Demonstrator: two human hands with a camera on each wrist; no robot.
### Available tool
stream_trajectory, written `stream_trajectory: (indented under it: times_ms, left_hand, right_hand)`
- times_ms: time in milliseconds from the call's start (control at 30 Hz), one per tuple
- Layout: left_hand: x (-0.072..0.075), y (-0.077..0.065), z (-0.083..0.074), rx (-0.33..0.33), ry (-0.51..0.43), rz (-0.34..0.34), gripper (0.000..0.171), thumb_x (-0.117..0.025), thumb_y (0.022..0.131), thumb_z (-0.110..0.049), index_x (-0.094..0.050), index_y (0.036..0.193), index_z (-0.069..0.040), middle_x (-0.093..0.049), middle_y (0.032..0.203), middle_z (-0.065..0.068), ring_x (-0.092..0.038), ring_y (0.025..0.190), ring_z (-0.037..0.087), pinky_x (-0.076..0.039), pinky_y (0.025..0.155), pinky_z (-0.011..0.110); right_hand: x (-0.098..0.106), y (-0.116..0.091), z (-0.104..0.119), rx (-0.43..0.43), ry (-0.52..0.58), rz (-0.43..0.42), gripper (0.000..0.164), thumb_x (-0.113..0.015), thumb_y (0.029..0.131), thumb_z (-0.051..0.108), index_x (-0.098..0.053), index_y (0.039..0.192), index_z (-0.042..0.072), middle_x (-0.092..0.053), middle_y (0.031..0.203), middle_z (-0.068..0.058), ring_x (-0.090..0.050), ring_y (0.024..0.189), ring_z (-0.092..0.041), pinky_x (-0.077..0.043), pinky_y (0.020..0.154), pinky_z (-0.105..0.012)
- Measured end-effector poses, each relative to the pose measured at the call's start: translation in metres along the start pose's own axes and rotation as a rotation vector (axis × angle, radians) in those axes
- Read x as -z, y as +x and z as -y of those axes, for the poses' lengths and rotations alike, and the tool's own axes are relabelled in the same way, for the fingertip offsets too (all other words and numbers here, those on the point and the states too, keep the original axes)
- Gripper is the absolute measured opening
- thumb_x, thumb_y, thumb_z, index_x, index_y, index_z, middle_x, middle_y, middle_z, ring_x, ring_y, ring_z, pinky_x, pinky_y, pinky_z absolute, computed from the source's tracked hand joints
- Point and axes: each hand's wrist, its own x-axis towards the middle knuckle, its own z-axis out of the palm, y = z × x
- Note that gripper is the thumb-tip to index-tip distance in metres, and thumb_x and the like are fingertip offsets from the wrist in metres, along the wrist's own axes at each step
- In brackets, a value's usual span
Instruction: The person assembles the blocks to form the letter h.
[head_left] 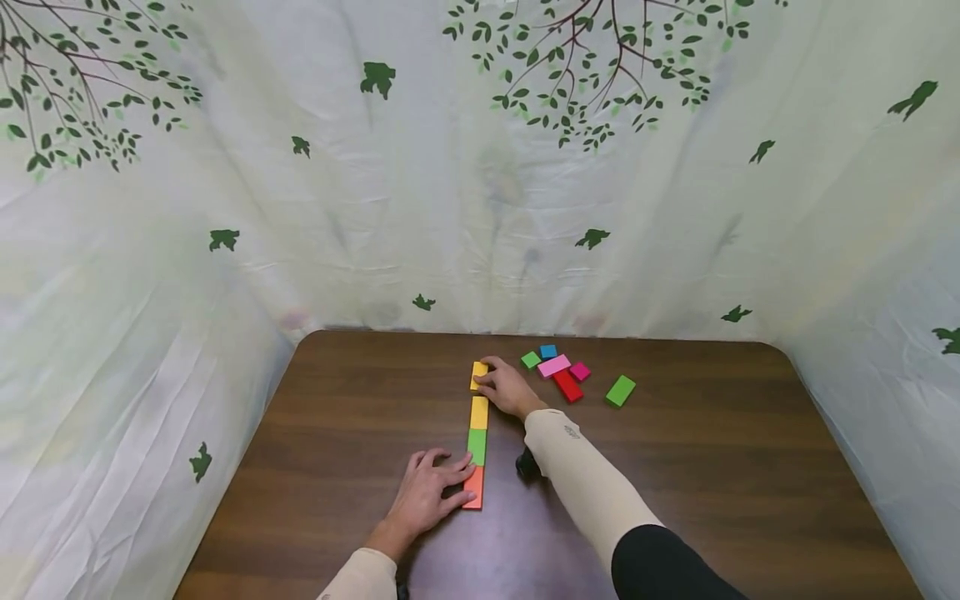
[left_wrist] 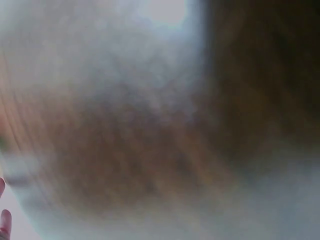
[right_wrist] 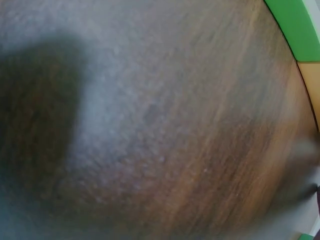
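Note:
A straight row of blocks runs away from the person in the head view: an orange block (head_left: 473, 490) nearest, a green block (head_left: 477, 447) against it, then a yellow block (head_left: 479, 412). Just beyond, across a small gap, lies another yellow block (head_left: 477, 372), which my right hand (head_left: 507, 389) pinches between thumb and fingers. My left hand (head_left: 425, 493) rests at the near end of the row, fingers spread, with thumb and a fingertip touching the orange block. In the right wrist view a green block (right_wrist: 296, 27) shows at the edge. The left wrist view catches only fingertips (left_wrist: 5, 220).
Right of the row, at the back of the brown table (head_left: 712, 467), sit a pink block (head_left: 554, 367), a red block (head_left: 568, 387), a magenta block (head_left: 580, 372), a blue block (head_left: 548, 352) and a small green block (head_left: 531, 360). Another green block (head_left: 621, 391) lies apart. A patterned curtain (head_left: 480, 208) hangs behind.

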Motion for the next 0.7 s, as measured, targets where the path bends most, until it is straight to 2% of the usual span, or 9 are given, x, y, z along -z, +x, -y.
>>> stream_trajectory:
  times_ms: [133, 333, 533, 700]
  left_hand:
    - [0.0, 0.0011, 0.0008, -0.008, 0.004, -0.01, 0.05, -0.067, 0.084, -0.051, -0.067, 0.123, -0.021, -0.061, 0.13, -0.007, -0.051, 0.114, 0.028, -0.033, 0.095, 0.05]
    - [0.0013, 0.001, 0.0009, 0.002, -0.006, 0.012, 0.051, -0.066, 0.085, -0.052, -0.066, 0.125, -0.02, -0.06, 0.131, -0.006, -0.051, 0.115, 0.028, -0.033, 0.096, 0.049]
    - [0.0011, 0.0006, 0.0011, -0.007, -0.005, -0.01, 0.05, -0.066, 0.084, -0.052, -0.068, 0.123, -0.02, -0.061, 0.13, -0.006, -0.051, 0.114, 0.028, -0.033, 0.094, 0.049]
    - [0.0023, 0.0003, -0.0003, 0.01, -0.023, 0.018, 0.051, -0.066, 0.085, -0.051, -0.066, 0.125, -0.02, -0.06, 0.132, -0.006, -0.05, 0.115, 0.029, -0.033, 0.096, 0.049]
  right_hand:
    - [-0.0004, -0.002, -0.0001, -0.013, 0.018, -0.014, 0.032, -0.064, 0.093, 0.018, -0.066, 0.123, 0.007, -0.044, 0.143, -0.01, -0.045, 0.129, -0.026, -0.035, 0.108, -0.038]
    - [-0.0017, -0.0039, -0.0027, -0.01, 0.03, -0.02, 0.032, -0.065, 0.093, 0.017, -0.067, 0.123, 0.007, -0.045, 0.142, -0.009, -0.045, 0.129, -0.025, -0.035, 0.108, -0.038]
    - [-0.0002, -0.0076, -0.0028, 0.008, 0.047, -0.032, 0.03, -0.065, 0.093, 0.016, -0.067, 0.121, 0.005, -0.046, 0.141, -0.01, -0.046, 0.129, -0.027, -0.035, 0.108, -0.039]
    - [-0.0004, -0.0105, -0.003, 0.031, 0.039, -0.046, 0.03, -0.065, 0.093, 0.015, -0.068, 0.12, 0.005, -0.048, 0.139, -0.012, -0.047, 0.127, -0.027, -0.036, 0.107, -0.039]
